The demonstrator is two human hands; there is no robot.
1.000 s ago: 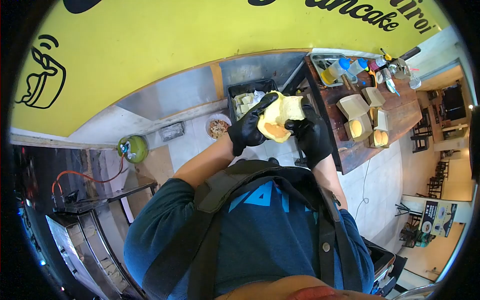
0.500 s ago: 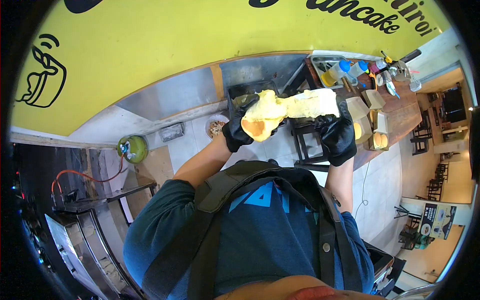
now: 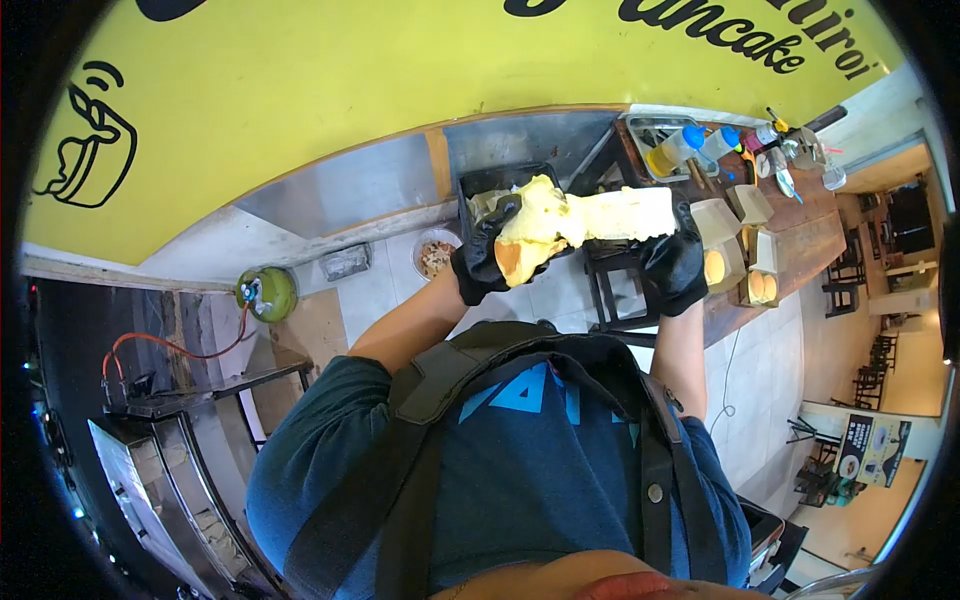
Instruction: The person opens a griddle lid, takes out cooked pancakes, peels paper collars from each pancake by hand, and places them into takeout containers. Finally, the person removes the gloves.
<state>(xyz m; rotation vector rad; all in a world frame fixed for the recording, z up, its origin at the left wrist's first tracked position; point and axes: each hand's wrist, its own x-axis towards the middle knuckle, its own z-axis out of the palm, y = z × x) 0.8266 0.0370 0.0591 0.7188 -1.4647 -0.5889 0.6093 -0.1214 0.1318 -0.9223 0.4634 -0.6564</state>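
Note:
Black gloves cover both hands. My left hand (image 3: 487,262) is closed round a soft yellow pancake (image 3: 545,222), folded and bunched, with a browned patch at its lower left. A pale strip (image 3: 620,214) runs from the pancake to my right hand (image 3: 672,262); whether it is paper or part of the pancake is unclear. My right hand is closed on the strip's far end. Behind the pancake, a black bin (image 3: 510,177) is partly hidden.
To the right, a wooden table (image 3: 815,230) bears open cardboard boxes (image 3: 763,252) with round yellow cakes, squeeze bottles (image 3: 674,150) and a tray. A bowl of scraps (image 3: 436,254) and a green gas cylinder (image 3: 268,296) stand on the floor.
My right hand has moved right, away from my left hand, and the pale strip now stretches between them. In the last half second the pancake's lower part has tilted slightly.

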